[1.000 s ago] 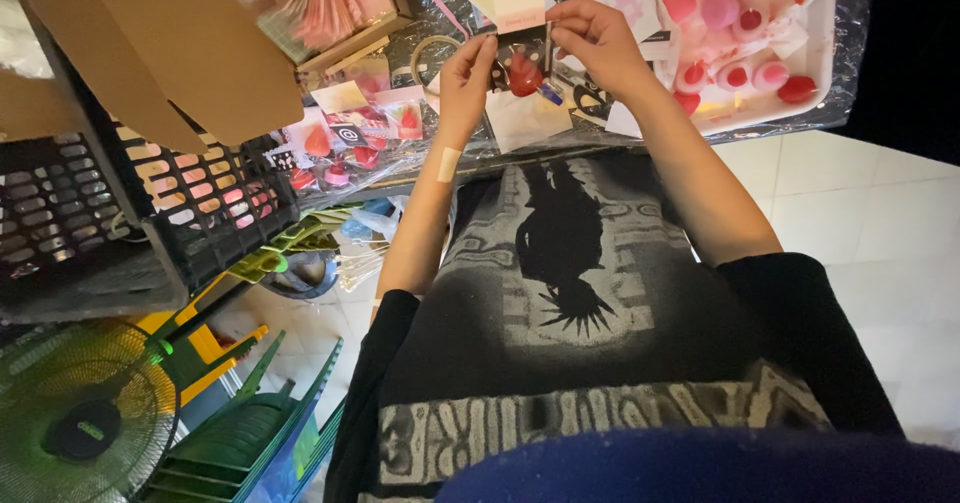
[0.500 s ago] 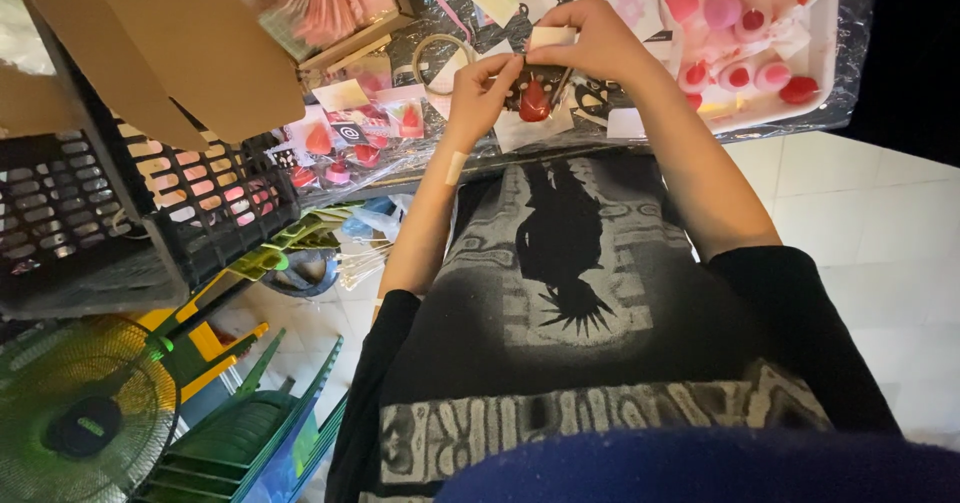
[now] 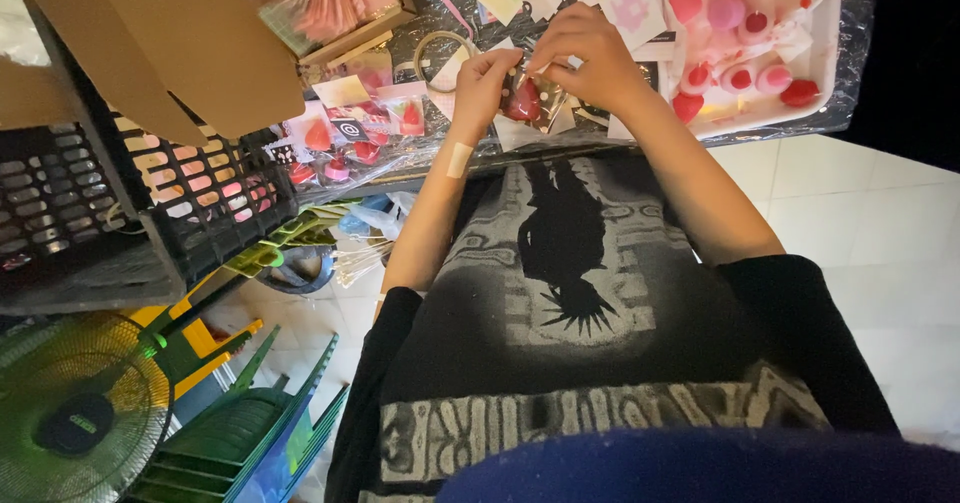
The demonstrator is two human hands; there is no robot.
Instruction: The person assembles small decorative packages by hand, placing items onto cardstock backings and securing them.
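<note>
Packet: a small clear packet with a red teardrop piece sits between my hands, over the desk's near edge.
My left hand: fingers pinch the packet's top left.
My right hand: fingertips grip its top right, just beside the left.
Long axis: hangs down toward me.
White tray: right of my hands.

The table is covered with clear plastic; on it lie small packets, paper cards, a white tray and a tape ring.
</note>
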